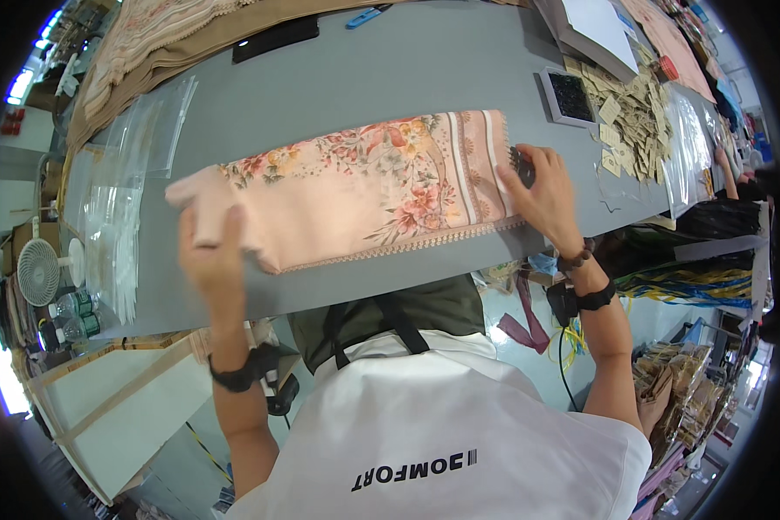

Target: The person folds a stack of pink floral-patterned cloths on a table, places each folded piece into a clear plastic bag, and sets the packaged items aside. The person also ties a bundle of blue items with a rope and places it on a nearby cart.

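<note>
On table (390,78) | left hand (210,251) pinching cloth (364,186) (folded) | right hand (542,195) flat

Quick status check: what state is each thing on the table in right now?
Floral cloth: folded, flat on grey table.
Left hand: gripping the cloth's left end.
Right hand: pressing the right end, small dark object under its fingers.
Clear bags: stacked, empty.
Paper tags: loose pile.
</note>
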`<act>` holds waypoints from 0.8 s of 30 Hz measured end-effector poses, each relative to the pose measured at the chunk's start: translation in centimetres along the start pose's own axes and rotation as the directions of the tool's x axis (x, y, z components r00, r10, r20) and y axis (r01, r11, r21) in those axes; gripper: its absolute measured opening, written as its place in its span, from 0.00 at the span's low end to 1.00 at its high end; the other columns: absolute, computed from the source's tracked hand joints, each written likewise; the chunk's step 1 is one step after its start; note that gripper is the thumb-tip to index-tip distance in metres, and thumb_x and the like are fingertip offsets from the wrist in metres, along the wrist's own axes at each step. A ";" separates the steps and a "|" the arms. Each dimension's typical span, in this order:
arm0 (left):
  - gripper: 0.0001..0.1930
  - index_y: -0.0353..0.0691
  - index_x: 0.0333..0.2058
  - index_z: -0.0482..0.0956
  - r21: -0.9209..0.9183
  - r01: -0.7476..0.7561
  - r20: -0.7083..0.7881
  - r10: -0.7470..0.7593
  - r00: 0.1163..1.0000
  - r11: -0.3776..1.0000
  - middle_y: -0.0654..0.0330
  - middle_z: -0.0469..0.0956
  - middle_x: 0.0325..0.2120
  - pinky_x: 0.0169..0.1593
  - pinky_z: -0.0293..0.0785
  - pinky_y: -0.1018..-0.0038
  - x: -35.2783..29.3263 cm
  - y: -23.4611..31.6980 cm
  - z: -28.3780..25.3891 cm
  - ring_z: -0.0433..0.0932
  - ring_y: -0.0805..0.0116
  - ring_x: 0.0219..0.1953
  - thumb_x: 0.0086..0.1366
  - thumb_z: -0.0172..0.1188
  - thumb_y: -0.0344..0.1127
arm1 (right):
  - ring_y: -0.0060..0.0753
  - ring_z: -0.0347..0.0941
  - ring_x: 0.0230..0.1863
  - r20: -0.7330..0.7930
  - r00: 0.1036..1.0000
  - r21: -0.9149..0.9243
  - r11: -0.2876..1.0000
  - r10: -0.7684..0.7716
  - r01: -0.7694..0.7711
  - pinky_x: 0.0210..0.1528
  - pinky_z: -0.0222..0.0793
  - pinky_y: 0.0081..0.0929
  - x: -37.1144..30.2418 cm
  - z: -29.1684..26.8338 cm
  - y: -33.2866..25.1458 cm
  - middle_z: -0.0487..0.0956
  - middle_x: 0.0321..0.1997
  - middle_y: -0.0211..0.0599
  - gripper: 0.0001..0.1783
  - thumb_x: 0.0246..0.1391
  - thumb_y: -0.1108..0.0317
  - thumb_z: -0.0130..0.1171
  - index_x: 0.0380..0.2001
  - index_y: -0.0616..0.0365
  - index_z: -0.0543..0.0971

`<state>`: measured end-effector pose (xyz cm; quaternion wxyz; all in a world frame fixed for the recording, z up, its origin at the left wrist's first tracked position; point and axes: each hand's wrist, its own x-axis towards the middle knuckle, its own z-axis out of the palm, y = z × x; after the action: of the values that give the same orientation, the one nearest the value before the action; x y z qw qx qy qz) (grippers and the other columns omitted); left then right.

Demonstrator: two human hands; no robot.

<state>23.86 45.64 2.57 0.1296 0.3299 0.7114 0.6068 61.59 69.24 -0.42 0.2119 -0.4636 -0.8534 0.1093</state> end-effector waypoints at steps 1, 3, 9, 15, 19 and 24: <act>0.17 0.32 0.51 0.77 0.071 -0.045 0.075 0.039 0.996 0.996 0.60 0.81 0.43 0.47 0.75 0.77 -0.5 0.5 2.2 0.77 0.75 0.44 0.65 0.67 0.29 | 0.47 0.72 0.47 -0.038 0.995 -0.095 0.992 -0.090 0.086 0.52 0.66 0.42 0.2 0.3 -0.7 0.77 0.42 0.45 0.35 0.54 0.40 0.66 0.47 0.65 0.79; 0.15 0.35 0.48 0.80 0.148 -0.118 0.299 0.069 0.952 0.982 0.62 0.81 0.40 0.45 0.75 0.77 -1.8 1.3 6.4 0.78 0.76 0.41 0.63 0.68 0.29 | 0.47 0.71 0.46 0.051 0.997 -0.193 0.979 -0.052 0.061 0.50 0.65 0.44 0.4 0.5 -1.6 0.77 0.41 0.45 0.33 0.54 0.40 0.66 0.42 0.64 0.79; 0.14 0.36 0.43 0.81 0.285 -0.362 0.718 0.052 0.694 0.887 0.56 0.81 0.35 0.39 0.77 0.68 -2.4 2.3 11.5 0.81 0.60 0.35 0.61 0.69 0.34 | 0.48 0.69 0.41 0.125 0.989 -0.113 0.989 -0.079 0.093 0.43 0.64 0.44 0.1 0.8 -1.2 0.75 0.36 0.43 0.27 0.56 0.44 0.66 0.32 0.62 0.78; 0.24 0.39 0.55 0.78 0.198 -0.534 0.659 0.292 0.693 0.822 0.53 0.78 0.53 0.63 0.67 0.58 -0.8 1.6 11.9 0.75 0.53 0.57 0.63 0.67 0.44 | 0.29 0.72 0.32 0.195 0.974 0.490 0.849 0.113 -0.196 0.33 0.68 0.31 1.0 0.4 -2.7 0.78 0.32 0.32 0.19 0.60 0.57 0.68 0.36 0.65 0.77; 0.31 0.39 0.66 0.68 0.420 -0.678 0.735 0.213 0.644 0.603 0.48 0.60 0.70 0.75 0.46 0.55 -0.9 0.2 14.2 0.55 0.47 0.73 0.69 0.58 0.47 | 0.15 0.71 0.34 0.231 0.963 0.851 0.452 0.139 -0.269 0.35 0.71 0.20 2.5 -1.2 -7.6 0.81 0.36 0.26 0.17 0.63 0.63 0.65 0.47 0.65 0.78; 0.26 0.33 0.62 0.72 0.308 -0.241 0.484 0.067 0.873 0.920 0.50 0.74 0.59 0.64 0.66 0.61 -1.2 -0.1 9.4 0.72 0.57 0.61 0.73 0.54 0.47 | 0.23 0.78 0.40 0.305 0.889 0.773 0.634 -0.341 -0.021 0.43 0.76 0.27 4.5 -0.6 -14.7 0.84 0.43 0.41 0.22 0.65 0.63 0.63 0.58 0.62 0.76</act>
<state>30.25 52.16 0.05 0.1839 0.5399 0.7291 0.3783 48.76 64.92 6.95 0.2045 -0.2166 -0.7913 0.5340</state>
